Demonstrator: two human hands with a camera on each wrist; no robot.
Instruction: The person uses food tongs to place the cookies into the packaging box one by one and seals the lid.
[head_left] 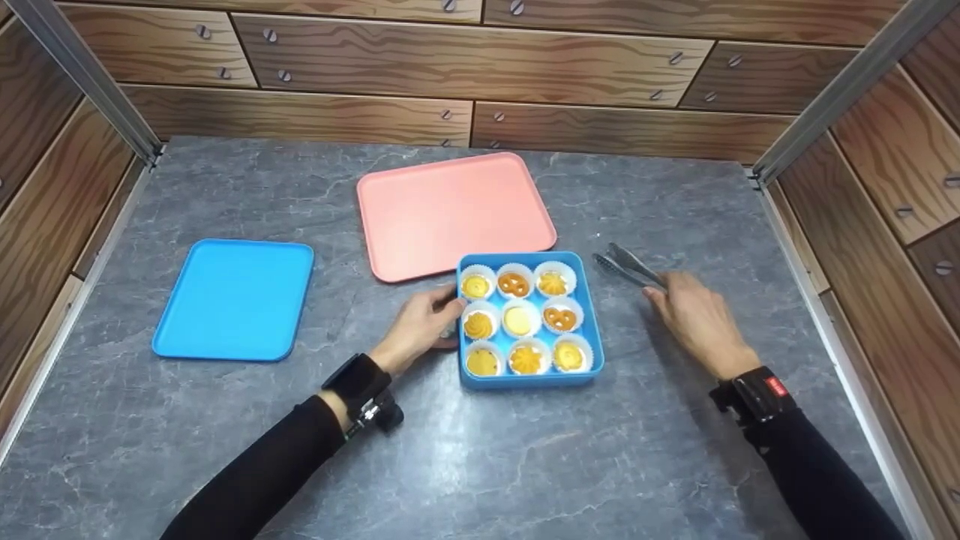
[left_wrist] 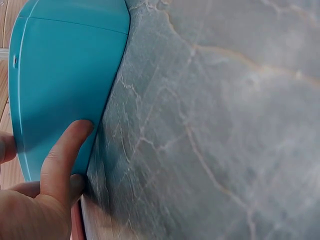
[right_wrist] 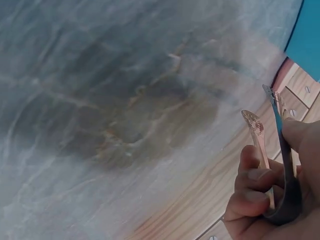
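Note:
A blue box (head_left: 529, 379) holds several paper cups with yellow and orange pastries (head_left: 517, 319), two of them pretzel-shaped. Against its left wall rests my left hand (head_left: 420, 324), its thumb close to the rim. The left wrist view shows a fingertip (left_wrist: 84, 128) touching the side of the box (left_wrist: 65, 75). To the right of the box, my right hand (head_left: 694, 319) holds metal tongs (head_left: 626, 262) whose tips point up and left, spread apart with nothing between them. In the right wrist view, fingers curl round the tongs (right_wrist: 286, 170), partly hiding their arms.
A pink tray (head_left: 457, 214) lies behind the box, its near right corner close to the box's back edge. At the left lies a flat blue lid or tray (head_left: 236, 300). Wood-patterned panels (head_left: 472, 64) and metal posts (head_left: 840, 90) border the grey marbled table (head_left: 450, 465).

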